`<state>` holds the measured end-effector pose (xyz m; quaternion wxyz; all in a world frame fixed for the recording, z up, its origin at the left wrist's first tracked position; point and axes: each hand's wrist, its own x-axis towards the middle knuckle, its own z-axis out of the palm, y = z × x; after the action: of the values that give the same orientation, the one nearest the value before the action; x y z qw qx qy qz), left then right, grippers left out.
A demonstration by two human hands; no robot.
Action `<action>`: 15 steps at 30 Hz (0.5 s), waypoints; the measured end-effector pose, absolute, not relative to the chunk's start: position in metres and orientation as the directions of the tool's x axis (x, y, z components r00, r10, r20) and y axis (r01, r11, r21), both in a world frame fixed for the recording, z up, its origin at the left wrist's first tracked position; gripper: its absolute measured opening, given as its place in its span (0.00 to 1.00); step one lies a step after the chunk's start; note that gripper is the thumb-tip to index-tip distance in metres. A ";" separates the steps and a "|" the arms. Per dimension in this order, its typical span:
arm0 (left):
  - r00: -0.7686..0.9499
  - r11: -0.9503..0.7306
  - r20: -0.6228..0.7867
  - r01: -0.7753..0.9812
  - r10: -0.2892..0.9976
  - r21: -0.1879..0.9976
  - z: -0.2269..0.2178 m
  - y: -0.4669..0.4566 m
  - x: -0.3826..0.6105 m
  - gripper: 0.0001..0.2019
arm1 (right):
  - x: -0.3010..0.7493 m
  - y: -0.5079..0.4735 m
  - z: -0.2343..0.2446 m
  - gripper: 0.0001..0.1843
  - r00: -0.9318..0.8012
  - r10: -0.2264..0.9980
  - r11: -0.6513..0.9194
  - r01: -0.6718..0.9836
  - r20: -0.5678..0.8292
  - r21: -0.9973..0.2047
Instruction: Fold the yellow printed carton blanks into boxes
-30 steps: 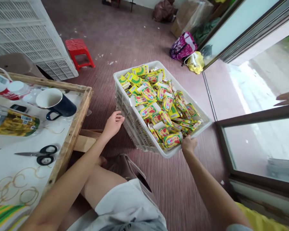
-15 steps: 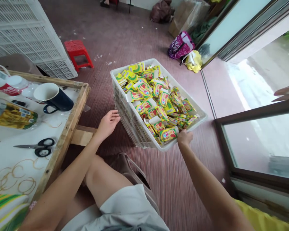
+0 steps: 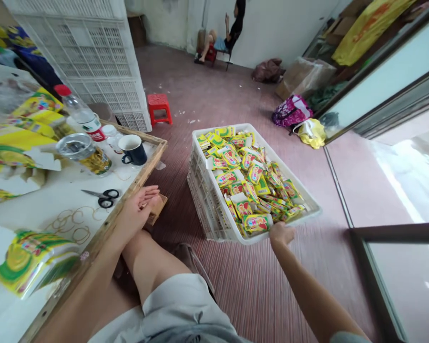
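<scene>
A white plastic crate [image 3: 200, 209] stands on the floor in front of me, heaped with small yellow-and-green printed boxes [image 3: 253, 171]. My right hand [image 3: 281, 233] grips the crate's near right rim, its fingertips partly hidden by the edge. Over by the wooden table edge, my left hand [image 3: 141, 207] is held above my knee with fingers stretched out and nothing in it. Black-handled scissors [image 3: 107, 196] lie on the table [image 3: 117, 209] just beyond that hand, among thin rubber bands [image 3: 80, 232].
On the table stand a dark mug [image 3: 135, 155], a jar [image 3: 89, 155], a bottle [image 3: 82, 114] and yellow packs [image 3: 32, 257]. Tall stacked white crates [image 3: 93, 62] and a red stool [image 3: 159, 108] are behind. A person [image 3: 230, 35] sits by the wall. A glass door [image 3: 361, 228] is right.
My left hand has drawn back from beside the crate to the table edge. My right hand stays on the crate rim. The view has turned up and left, showing more table and the seated person.
</scene>
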<state>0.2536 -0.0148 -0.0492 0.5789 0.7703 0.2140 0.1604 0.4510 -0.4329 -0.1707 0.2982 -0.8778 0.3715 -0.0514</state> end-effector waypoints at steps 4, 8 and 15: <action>0.815 -0.260 0.016 0.165 0.579 0.951 -0.044 -0.002 0.211 0.23 | 0.448 -0.429 -0.168 0.19 0.697 -0.705 -0.509 -0.624 -0.129 -0.593; 0.802 -0.283 0.040 0.163 0.596 0.945 -0.039 0.002 0.184 0.23 | 0.447 -0.427 -0.168 0.19 0.664 -0.735 -0.453 -0.631 -0.137 -0.630; 0.809 -0.263 0.076 0.099 0.582 0.960 -0.035 -0.020 0.173 0.23 | 0.449 -0.427 -0.167 0.19 0.687 -0.708 -0.479 -0.636 -0.162 -0.606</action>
<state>0.1733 -0.0203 -0.0351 0.5646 0.7654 0.2227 0.2139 0.4487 -0.4272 -0.1674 0.3277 -0.8580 0.3915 -0.0554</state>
